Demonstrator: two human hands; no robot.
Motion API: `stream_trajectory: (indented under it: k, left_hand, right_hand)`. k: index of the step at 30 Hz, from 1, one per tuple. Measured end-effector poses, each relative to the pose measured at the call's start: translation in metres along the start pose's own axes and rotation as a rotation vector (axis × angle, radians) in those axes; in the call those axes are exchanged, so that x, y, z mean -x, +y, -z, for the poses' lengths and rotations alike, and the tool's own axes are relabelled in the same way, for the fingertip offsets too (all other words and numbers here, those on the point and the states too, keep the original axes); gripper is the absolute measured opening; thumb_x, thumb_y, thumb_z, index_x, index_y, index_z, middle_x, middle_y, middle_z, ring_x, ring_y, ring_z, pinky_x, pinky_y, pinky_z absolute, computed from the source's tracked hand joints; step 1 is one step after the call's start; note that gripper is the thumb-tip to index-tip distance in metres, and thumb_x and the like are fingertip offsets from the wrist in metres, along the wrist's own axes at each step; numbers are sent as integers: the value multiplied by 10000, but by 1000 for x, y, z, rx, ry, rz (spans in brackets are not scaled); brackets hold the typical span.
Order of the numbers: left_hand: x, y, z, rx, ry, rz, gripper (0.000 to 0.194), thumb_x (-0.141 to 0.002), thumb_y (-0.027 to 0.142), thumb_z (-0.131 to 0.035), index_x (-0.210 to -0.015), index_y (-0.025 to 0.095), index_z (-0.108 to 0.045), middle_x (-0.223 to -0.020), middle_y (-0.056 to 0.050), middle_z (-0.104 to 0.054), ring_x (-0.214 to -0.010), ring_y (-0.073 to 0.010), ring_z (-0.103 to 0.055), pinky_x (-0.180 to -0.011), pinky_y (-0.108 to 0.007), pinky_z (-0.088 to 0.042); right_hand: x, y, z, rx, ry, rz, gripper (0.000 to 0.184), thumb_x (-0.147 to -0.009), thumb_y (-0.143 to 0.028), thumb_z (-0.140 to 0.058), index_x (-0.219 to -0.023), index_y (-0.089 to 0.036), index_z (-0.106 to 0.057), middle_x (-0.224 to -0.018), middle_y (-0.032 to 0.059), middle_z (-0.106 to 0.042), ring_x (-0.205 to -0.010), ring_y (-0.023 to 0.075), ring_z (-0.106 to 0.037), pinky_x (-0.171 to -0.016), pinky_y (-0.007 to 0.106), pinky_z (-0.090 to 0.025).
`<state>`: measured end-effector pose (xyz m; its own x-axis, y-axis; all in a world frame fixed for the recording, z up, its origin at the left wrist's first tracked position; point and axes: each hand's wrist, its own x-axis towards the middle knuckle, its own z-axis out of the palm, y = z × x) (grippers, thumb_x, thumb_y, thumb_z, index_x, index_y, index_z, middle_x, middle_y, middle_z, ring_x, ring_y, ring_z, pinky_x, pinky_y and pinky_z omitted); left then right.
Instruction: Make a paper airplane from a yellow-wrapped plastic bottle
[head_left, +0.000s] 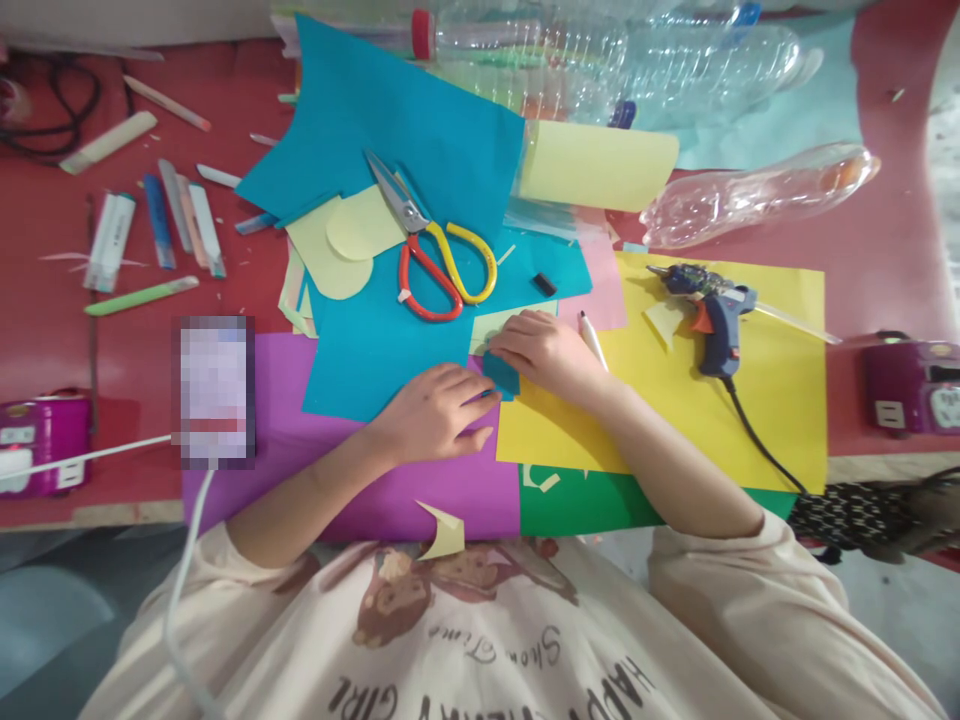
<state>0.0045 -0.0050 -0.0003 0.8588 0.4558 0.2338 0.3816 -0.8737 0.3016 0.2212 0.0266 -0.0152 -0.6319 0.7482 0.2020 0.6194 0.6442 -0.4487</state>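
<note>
My left hand [442,415]: fingers apart | my right hand [551,352]: touching small blue paper [502,378], can't tell if clamped | scissors [412,222]: farther

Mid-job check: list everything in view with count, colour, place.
Flat table: 1, red, underneath
Large paper sheets: several; blue, purple, yellow, green, pink, pale yellow; centre
Small paper piece: 1, blue, centre
Steel scissors: 1, red and yellow handles, centre
Glue gun: 1, blue, right
Slim pen: 1, white, centre
Small cylinder: 1, black, beside scissors
Plastic bottles: several, clear, far right
Markers: several, mixed colours, left
Phone: 1, screen pixelated, left
Socket boxes: 2, purple, both ends
Cables: several, white, black, sides
Paper scraps: several, pale yellow, scattered
Printed shirt: 1, cream, foreground
Left hand: 1, bare, centre
Right hand: 1, bare, centre
</note>
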Motion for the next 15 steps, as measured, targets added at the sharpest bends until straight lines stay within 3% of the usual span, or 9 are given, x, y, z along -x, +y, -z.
stream_trajectory:
  k: [5,9,12,15]
  left_hand:
    - [-1,2,2,-29,-59,22,289,-922,293,-527,-1089,147,-713,-1087,-123,-729,-1053,-248,-662,-977,-405,-516]
    - [-1,2,0,-42,-71,17,268,-927,299,-539,-1100,168,-695,-1083,-105,-726,-1065,-237,-653,-1004,-412,-501]
    - [0,3,-2,-47,-33,14,296,-943,316,-504,-1104,153,-692,-1076,-110,-728,-1067,-242,-647,-1005,-412,-500]
    - [0,4,-4,-41,9,19,314,-951,309,-480,-1082,125,-698,-1065,-121,-731,-1052,-250,-650,-1010,-416,-498]
  right_hand:
    - [-2,-1,1,56,48,-107,236,-968,-241,-494,-940,-189,-722,-838,92,-685,-806,219,-602,-736,339,-461]
    - [9,0,26,67,155,-301,222,-948,-266,-516,-1060,-193,-693,-892,89,-691,-752,200,-619,-673,317,-473]
    - [30,-1,47,213,115,-524,394,-920,-350,-547,-1277,-194,-603,-841,78,-694,-640,188,-596,-543,281,-399]
    - [51,-5,54,344,-38,-688,600,-873,-402,-586,-1413,-158,-488,-725,68,-689,-555,195,-562,-472,260,-295]
